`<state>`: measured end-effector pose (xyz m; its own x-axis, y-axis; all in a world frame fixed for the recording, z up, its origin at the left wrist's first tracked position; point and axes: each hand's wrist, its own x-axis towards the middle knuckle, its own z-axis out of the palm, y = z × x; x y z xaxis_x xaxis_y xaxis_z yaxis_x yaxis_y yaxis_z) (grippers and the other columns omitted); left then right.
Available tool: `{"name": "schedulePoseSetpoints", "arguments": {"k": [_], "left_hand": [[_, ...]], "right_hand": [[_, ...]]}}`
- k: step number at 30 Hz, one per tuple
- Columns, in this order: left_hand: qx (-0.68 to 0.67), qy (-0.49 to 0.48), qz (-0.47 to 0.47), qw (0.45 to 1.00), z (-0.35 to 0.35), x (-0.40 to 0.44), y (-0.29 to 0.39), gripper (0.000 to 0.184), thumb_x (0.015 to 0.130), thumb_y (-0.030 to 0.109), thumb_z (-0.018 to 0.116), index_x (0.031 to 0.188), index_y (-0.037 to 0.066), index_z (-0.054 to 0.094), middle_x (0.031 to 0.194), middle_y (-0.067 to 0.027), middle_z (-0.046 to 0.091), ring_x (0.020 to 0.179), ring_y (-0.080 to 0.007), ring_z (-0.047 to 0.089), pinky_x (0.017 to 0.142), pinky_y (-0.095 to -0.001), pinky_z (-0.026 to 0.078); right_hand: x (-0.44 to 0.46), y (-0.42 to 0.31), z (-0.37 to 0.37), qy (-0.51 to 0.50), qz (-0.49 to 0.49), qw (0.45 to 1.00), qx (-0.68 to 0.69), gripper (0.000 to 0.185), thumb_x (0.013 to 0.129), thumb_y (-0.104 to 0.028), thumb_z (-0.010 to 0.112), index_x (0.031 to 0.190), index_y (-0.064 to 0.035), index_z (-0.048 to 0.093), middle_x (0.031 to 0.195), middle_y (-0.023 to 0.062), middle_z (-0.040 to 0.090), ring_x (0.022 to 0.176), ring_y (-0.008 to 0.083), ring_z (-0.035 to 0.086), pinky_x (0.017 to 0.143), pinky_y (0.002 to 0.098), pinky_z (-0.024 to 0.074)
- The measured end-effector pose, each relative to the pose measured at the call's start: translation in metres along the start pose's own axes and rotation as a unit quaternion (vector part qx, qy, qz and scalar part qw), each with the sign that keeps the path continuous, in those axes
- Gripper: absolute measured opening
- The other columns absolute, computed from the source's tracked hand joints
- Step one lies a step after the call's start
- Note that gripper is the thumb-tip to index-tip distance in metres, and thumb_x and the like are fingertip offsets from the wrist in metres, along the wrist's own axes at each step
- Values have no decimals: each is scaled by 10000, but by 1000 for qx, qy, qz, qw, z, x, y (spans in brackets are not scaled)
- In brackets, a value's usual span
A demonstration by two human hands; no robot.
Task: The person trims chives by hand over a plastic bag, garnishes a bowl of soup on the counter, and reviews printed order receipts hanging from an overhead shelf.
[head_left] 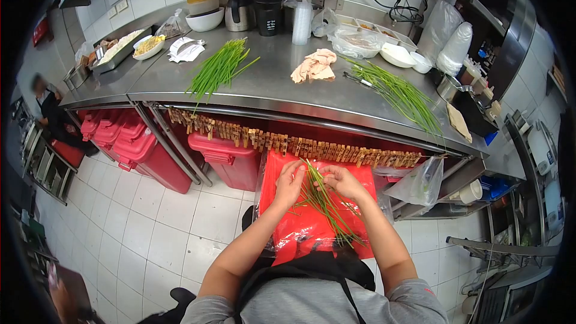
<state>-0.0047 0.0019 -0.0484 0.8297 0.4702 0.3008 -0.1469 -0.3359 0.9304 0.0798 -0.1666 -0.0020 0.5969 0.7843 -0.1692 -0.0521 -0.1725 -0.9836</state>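
Over my lap lies a red plastic bag (294, 225), with a loose bunch of thin green chives (329, 211) slanting across it. My left hand (290, 183) pinches at the upper ends of the chives, its fingers bent. On the other side of the bunch, my right hand (340, 182) is closed with thumb and fingertips on some stalks. A few single stalks lie apart on the red plastic. Exactly how many stalks each hand holds is too fine to see.
The steel counter (270, 93) holds two more chive bundles, at left (222, 67) and right (396, 91), and a crumpled pink cloth (315, 65). Wooden clothespins (294, 144) hang along its front edge. Red bins (225, 159) stand below. Another person (51, 105) is at far left.
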Motion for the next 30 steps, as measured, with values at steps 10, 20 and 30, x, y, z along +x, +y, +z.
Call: {"name": "schedulePoseSetpoints", "arguments": {"k": [10,20,30], "left_hand": [[-345,-123,-142,920,-7,11,10,328,810,21,636,1122,-16,541,889,-54,624,841,-107,595,751,-210,470],[-312,-125,-146,930,-16,14,16,347,811,28,637,1131,-36,518,858,-66,618,759,-130,609,717,-224,496],[-418,-105,-190,882,-18,13,8,287,890,160,556,1136,15,521,1001,-90,602,944,-180,594,799,-287,493]], "right_hand": [[-2,-8,12,-28,-13,1000,2,187,925,-39,405,1106,-10,447,937,116,624,842,170,625,711,267,466],[4,11,17,193,-173,867,-426,439,844,-183,576,1218,-4,432,1040,159,614,969,232,606,851,323,458],[15,28,39,24,-8,992,-122,122,838,-103,609,839,20,616,760,46,645,694,98,587,654,235,471]]}}
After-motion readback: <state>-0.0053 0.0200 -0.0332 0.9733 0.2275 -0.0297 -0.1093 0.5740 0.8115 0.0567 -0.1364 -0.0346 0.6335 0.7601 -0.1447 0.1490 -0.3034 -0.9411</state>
